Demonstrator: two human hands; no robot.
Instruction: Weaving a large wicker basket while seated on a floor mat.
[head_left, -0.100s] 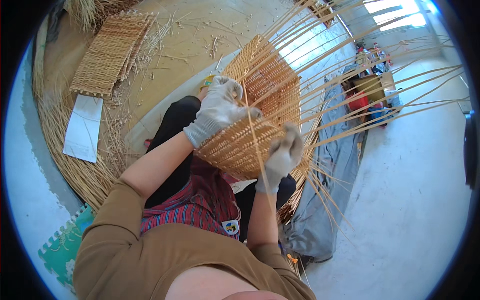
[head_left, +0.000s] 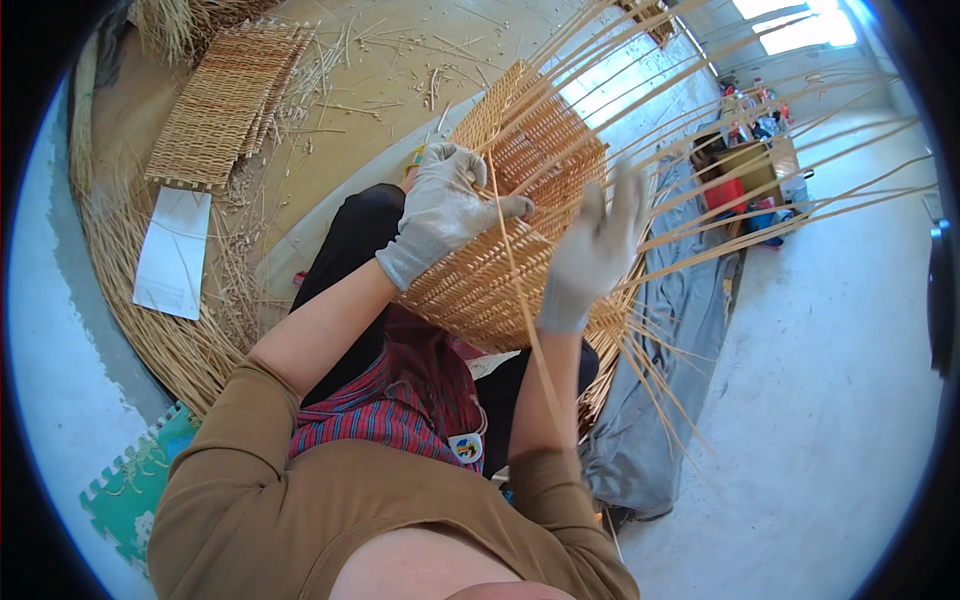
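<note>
A half-woven wicker basket (head_left: pixel 480 285) rests tilted over my lap, its long unwoven stakes (head_left: pixel 690 75) fanning out to the upper right. My left hand (head_left: pixel 440 205), in a pale work glove, is closed on the basket's left rim, thumb lying along the edge. One loose weaving strand (head_left: pixel 516 280) comes from beside that hand and runs down across the basket's near wall toward my right forearm. My right hand (head_left: pixel 592 250), gloved too and slightly blurred, is raised at the basket's right side among the stakes, fingers stretched upward and apart, holding nothing I can see.
Woven panels (head_left: pixel 225 105) lie stacked on the floor at the upper left, with a white board (head_left: pixel 172 255) and a long bundle of reeds (head_left: pixel 150 320) beside them. Grey cloth (head_left: pixel 650 400) covers something on my right. Beyond it stand boxes and a red container (head_left: pixel 722 195).
My right hand has come up and right from the basket's near rim, its curled fingers now stretched out. The left hand keeps its grip on the basket.
</note>
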